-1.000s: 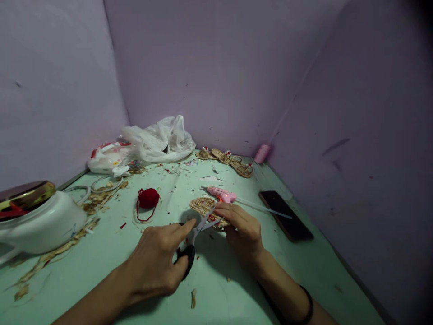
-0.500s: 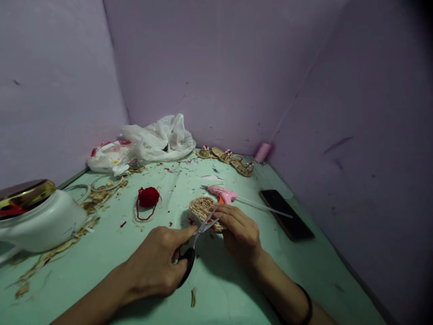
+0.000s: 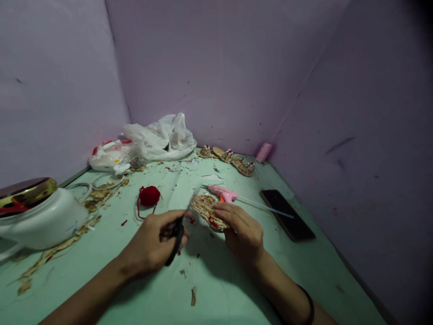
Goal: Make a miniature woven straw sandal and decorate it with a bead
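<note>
My left hand grips a pair of black-handled scissors, whose blades are blurred and point up and away, just left of the woven piece. In my right hand is a flat, oval, coiled straw piece, with a bit of red at its near edge. Fingers lie over its right side; the thumb is hidden below. Right behind it rests a pink glue gun with a long clear glue stick. To the left lies a ball of red yarn.
A dark phone lies at right. Small straw sandals, a pink spool and a white plastic bag line the back. At left are a white pot-like container and straw scraps. Purple walls enclose the table.
My left hand has drawn the scissors back to the left, away from the straw piece, and their blades have swung upward. My right hand keeps its hold, nearly still.
</note>
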